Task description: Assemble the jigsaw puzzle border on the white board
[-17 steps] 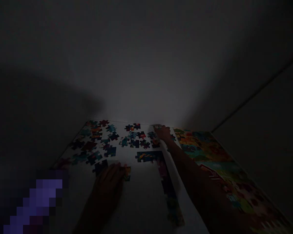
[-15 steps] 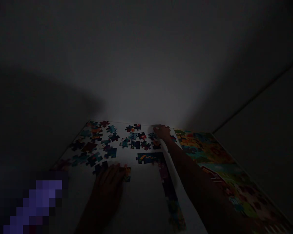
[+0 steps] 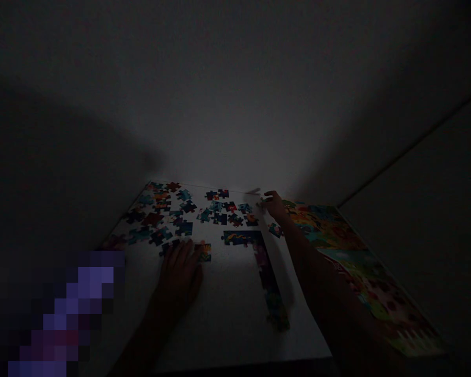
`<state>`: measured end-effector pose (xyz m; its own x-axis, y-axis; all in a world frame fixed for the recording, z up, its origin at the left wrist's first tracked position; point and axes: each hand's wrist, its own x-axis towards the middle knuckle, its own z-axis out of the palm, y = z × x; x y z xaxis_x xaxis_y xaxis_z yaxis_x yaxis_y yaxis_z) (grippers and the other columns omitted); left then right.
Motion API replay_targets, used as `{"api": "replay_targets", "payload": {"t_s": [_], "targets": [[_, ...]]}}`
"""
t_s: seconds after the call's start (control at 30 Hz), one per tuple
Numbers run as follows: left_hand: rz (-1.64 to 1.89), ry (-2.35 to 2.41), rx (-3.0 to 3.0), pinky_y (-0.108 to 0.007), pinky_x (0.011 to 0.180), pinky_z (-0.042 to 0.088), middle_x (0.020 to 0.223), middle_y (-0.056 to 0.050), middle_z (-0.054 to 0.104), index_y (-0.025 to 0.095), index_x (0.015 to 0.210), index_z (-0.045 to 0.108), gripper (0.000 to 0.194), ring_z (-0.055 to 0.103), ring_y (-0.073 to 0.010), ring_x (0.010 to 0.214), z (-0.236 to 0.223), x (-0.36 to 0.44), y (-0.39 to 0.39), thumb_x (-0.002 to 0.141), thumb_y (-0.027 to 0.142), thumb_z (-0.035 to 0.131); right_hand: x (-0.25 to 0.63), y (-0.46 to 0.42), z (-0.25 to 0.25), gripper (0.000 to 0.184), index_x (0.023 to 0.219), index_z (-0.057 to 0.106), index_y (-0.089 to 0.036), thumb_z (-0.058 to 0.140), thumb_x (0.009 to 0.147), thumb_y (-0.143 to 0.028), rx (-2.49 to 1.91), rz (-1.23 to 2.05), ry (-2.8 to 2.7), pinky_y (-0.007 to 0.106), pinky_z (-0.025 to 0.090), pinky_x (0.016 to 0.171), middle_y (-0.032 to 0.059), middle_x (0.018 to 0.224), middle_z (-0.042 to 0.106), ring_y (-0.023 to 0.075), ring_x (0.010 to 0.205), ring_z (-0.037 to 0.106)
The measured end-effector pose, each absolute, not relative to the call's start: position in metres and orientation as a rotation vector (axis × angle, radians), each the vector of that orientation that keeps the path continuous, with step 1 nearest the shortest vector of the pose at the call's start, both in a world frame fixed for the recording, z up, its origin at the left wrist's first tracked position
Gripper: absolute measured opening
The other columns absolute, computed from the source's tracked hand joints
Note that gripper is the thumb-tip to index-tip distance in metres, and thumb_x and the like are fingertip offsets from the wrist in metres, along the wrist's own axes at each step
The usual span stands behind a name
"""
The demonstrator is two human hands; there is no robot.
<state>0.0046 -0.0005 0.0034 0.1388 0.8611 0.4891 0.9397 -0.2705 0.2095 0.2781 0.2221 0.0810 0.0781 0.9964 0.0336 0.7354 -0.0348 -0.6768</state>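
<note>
In dim light, my left hand (image 3: pixel 180 269) lies flat on the white tabletop (image 3: pixel 227 303), its fingers stretched out. Its fingertips reach a dark jigsaw piece (image 3: pixel 168 248), and an orange-and-teal piece (image 3: pixel 205 251) lies just right of them. My right hand (image 3: pixel 275 205) is raised near the far edge, pinching a small jigsaw piece (image 3: pixel 264 201) that is mostly hidden by the fingers. Below it runs a joined L-shaped strip of puzzle (image 3: pixel 241 237), going along the top and down the right side. Another loose piece (image 3: pixel 275 229) rests beside my right wrist.
Several loose pieces (image 3: pixel 153 219) cover the table's far left, and several more (image 3: pixel 220 219) lie at the far middle. Colourful picture sheets (image 3: pixel 325 230) lie along the right side. A pale wall (image 3: pixel 235 115) rises behind the table. The lower left is pixelated.
My right hand has lifted from the loose pieces at the far edge and moved right, with a piece in its fingers. My left hand stays flat in place. The view has shifted slightly.
</note>
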Motion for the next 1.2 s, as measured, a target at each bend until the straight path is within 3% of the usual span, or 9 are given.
{"api": "replay_targets", "payload": {"t_s": [0.1, 0.27, 0.33, 0.47, 0.6, 0.73, 0.87, 0.97, 1.2], "targets": [[-0.852, -1.802, -2.308, -0.056, 0.108, 0.038, 0.143, -0.017, 0.050, 0.017, 0.138, 0.051, 0.045, 0.043, -0.0331, 0.134, 0.012, 0.003, -0.003, 0.095, 0.029, 0.042, 0.283, 0.176, 0.093, 0.026, 0.103, 0.060, -0.015, 0.059, 0.079, -0.026, -1.661, 0.756, -1.745, 0.025, 0.048, 0.071, 0.0064, 0.098, 0.068, 0.0151, 0.082, 0.062], [-1.038, -1.693, -2.445, -0.045, 0.104, 0.044, 0.136, -0.010, 0.056, 0.022, 0.125, 0.060, 0.034, 0.051, -0.0264, 0.125, 0.027, 0.014, -0.027, 0.096, 0.030, 0.044, 0.270, 0.065, 0.081, 0.020, 0.094, 0.068, -0.019, 0.066, 0.077, -0.029, -1.053, 1.466, -2.059, 0.027, 0.048, 0.069, 0.0016, 0.084, 0.067, 0.0161, 0.077, 0.062], [-1.082, -1.644, -2.525, -0.040, 0.100, 0.048, 0.128, -0.008, 0.060, 0.023, 0.121, 0.061, 0.030, 0.056, -0.0229, 0.118, 0.029, 0.024, -0.044, 0.096, 0.029, 0.045, 0.267, 0.029, 0.071, 0.017, 0.097, 0.069, -0.020, 0.062, 0.081, -0.025, -1.053, 1.365, -2.114, 0.030, 0.049, 0.075, 0.0030, 0.091, 0.068, 0.0173, 0.084, 0.062], [-1.017, -1.586, -2.692, -0.039, 0.100, 0.048, 0.127, -0.008, 0.061, 0.022, 0.126, 0.058, 0.033, 0.056, -0.0227, 0.117, 0.028, 0.037, -0.069, 0.096, 0.031, 0.049, 0.285, -0.011, 0.053, 0.015, 0.098, 0.069, -0.023, 0.058, 0.089, -0.026, -1.243, 0.795, -1.962, 0.037, 0.046, 0.092, 0.0061, 0.105, 0.067, 0.0212, 0.103, 0.060], [-0.857, -1.648, -2.777, -0.042, 0.101, 0.046, 0.134, -0.008, 0.057, 0.023, 0.133, 0.053, 0.041, 0.053, -0.0251, 0.121, 0.031, 0.042, -0.064, 0.093, 0.032, 0.054, 0.321, -0.028, 0.035, 0.026, 0.091, 0.072, -0.023, 0.051, 0.095, -0.039, -1.408, 0.513, -1.697, 0.039, 0.049, 0.087, 0.0083, 0.101, 0.068, 0.0223, 0.097, 0.063], [-0.623, -1.573, -2.930, -0.047, 0.106, 0.040, 0.142, -0.009, 0.052, 0.022, 0.136, 0.051, 0.051, 0.046, -0.0282, 0.129, 0.039, 0.054, -0.043, 0.088, 0.034, 0.061, 0.336, -0.044, 0.024, 0.035, 0.088, 0.074, -0.024, 0.046, 0.097, -0.042, -1.464, 0.483, -1.703, 0.039, 0.051, 0.085, 0.0084, 0.103, 0.070, 0.0231, 0.097, 0.065], [-0.533, -1.469, -3.030, -0.046, 0.106, 0.040, 0.136, -0.008, 0.058, 0.021, 0.132, 0.054, 0.043, 0.051, -0.0248, 0.124, 0.043, 0.069, -0.037, 0.090, 0.028, 0.060, 0.334, -0.058, 0.023, 0.024, 0.101, 0.072, -0.025, 0.053, 0.095, -0.038, -1.476, 0.419, -1.836, 0.042, 0.050, 0.090, 0.0073, 0.107, 0.071, 0.0240, 0.103, 0.063], [-0.606, -1.426, -3.001, -0.043, 0.099, 0.046, 0.126, -0.008, 0.063, 0.019, 0.129, 0.056, 0.038, 0.056, -0.0240, 0.116, 0.041, 0.077, -0.043, 0.092, 0.026, 0.059, 0.332, -0.064, 0.026, 0.022, 0.110, 0.069, -0.026, 0.055, 0.094, -0.032, -1.433, 0.373, -1.963, 0.043, 0.049, 0.091, 0.0068, 0.115, 0.068, 0.0240, 0.107, 0.061], [-0.938, -1.227, -2.800, -0.037, 0.088, 0.054, 0.108, -0.010, 0.069, 0.015, 0.116, 0.062, 0.025, 0.063, -0.0213, 0.100, 0.030, 0.099, -0.055, 0.096, 0.027, 0.052, 0.331, -0.060, 0.029, 0.019, 0.109, 0.067, -0.025, 0.059, 0.092, -0.027, -1.416, 0.352, -2.078, 0.044, 0.046, 0.092, 0.0070, 0.115, 0.066, 0.0238, 0.108, 0.059]]}}
